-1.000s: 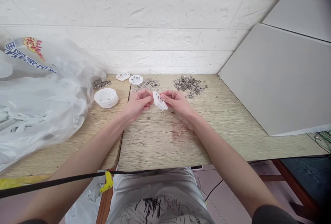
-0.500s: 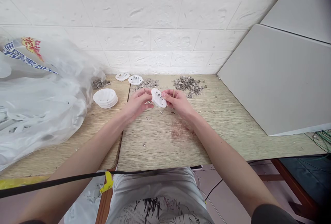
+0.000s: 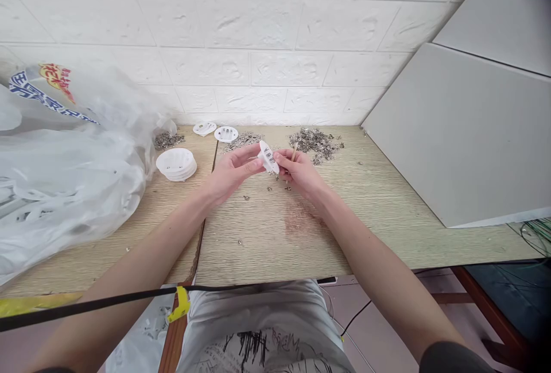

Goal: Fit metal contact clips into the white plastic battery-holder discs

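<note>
Overall, the place is a pale table (image 3: 258, 226) with wood grain, and a seam (image 3: 200, 241) divides its top into two parts. Behind it is a white wall (image 3: 271, 23) with brick pattern. I count the clock from the disc (image 3: 269, 158), which is over the table, between the two hands. At 3 o'clock stands a large grey panel (image 3: 465, 138); at 9 o'clock are a stack (image 3: 176, 166) of white discs and, farther, a plastic bag (image 3: 73, 172). A dark pile (image 3: 316, 142) of metal bits lies between 2 and 3 o'clock, a pale pile (image 3: 244, 140) near 10 o'clock. One loose bit (image 3: 247, 197) lies at 7 o'clock, and a reddish stain (image 3: 303, 221) at 5 o'clock.

The disc is strongly tilted: its long axis goes from 11 to 5 o'clock, and its slotted face looks towards about 2 o'clock. The left hand (image 3: 232, 173) pinches it from behind, with thumb apart from the longer fingers. The right hand (image 3: 302, 170) has bent fingers around a thin stick (image 3: 295, 151), and its thumb touches the disc's right rim; whether it also pinches the disc, I cannot tell.
</note>
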Available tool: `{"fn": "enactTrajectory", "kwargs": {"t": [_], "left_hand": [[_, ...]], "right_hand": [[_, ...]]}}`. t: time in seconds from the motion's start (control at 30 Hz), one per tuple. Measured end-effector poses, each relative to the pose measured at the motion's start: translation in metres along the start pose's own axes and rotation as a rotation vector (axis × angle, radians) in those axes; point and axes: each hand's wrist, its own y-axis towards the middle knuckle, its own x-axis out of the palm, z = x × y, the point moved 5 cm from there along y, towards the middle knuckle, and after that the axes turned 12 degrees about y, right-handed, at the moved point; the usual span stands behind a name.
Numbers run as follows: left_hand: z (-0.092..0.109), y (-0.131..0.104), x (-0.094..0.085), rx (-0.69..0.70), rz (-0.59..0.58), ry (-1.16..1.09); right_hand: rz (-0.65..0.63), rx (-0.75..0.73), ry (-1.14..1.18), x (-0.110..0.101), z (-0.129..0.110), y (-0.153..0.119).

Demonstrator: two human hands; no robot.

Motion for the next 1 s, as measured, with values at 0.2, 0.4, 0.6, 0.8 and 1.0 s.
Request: {"fn": "enactTrajectory", "kwargs": {"t": [0.2,0.4,0.6,0.8,1.0], "left_hand": [[-0.004,-0.001,-0.003,-0.026,0.011,0.066],[-0.012,0.0,-0.011,-0.106,0.12,0.052],[-0.015,0.001,-0.011,-0.149,0.117,0.059],[-0.012,-0.001,-0.006,-0.139,0.097,0.038],[-0.01,-0.002,-0.004,-0.145,0.104,0.018]], "right_hand": [[0.0,-0.081,-0.267,-0.002,-0.003,0.0],[0.051,-0.282,-0.646,0.0,-0.017,-0.004],[0.005,-0.403,-0.893,0.006,-0.017,-0.003],[0.044,-0.425,-0.94,0.005,-0.019,-0.006],[0.056,-0.444,-0.958,0.005,-0.02,-0.007]]}}
